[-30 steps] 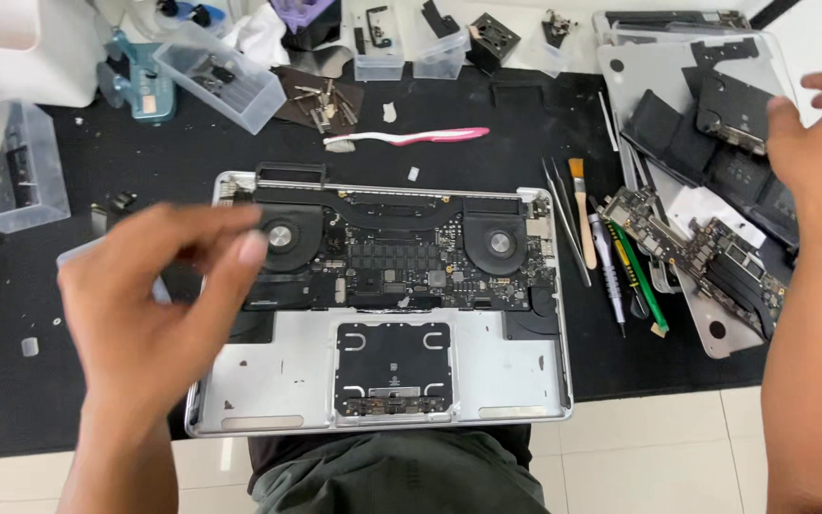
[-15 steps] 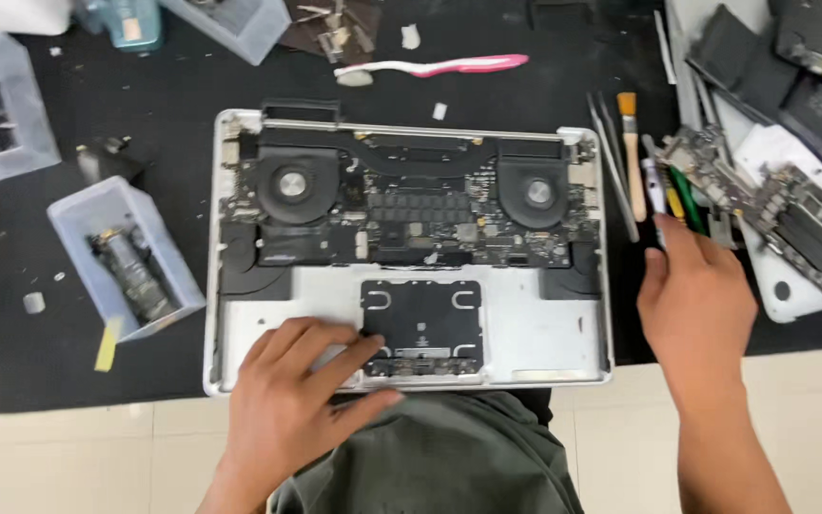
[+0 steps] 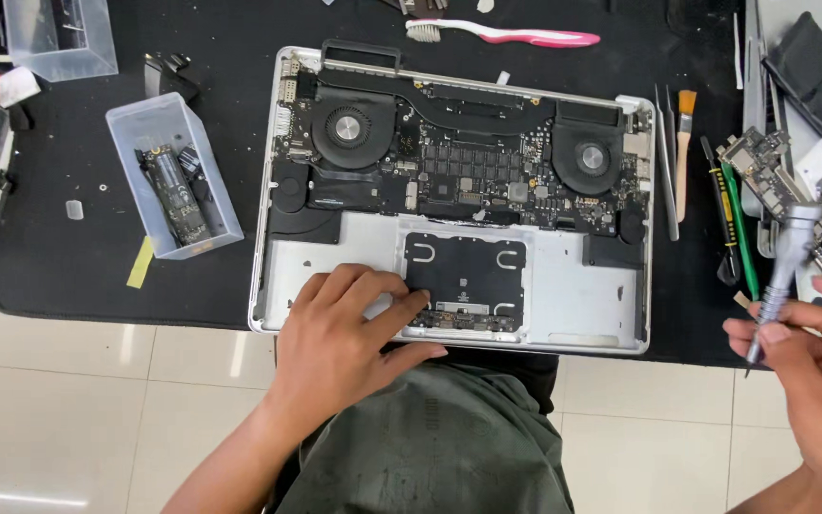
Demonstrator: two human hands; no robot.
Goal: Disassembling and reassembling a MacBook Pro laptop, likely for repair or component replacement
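Nearest, the left hand (image 3: 349, 328) lies flat and unclenched on the opened laptop (image 3: 449, 200), fingertips at the black trackpad board (image 3: 465, 276). The right hand (image 3: 815, 366) grips a silver screwdriver (image 3: 784, 262) off the laptop's right edge. Farther left, a yellow label strip (image 3: 141, 263) sits beside a clear plastic box (image 3: 173, 176) on the counter (image 3: 88, 257).

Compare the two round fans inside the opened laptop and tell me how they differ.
The left fan sits higher in the picture, close to the top edge of the laptop; the right fan sits lower. The left fan shows a pale hub with a bright ring; the right fan's hub looks greyer. The left hand rests below the left fan; the right fan has no hand near it. Both are round, dark and flank the board.
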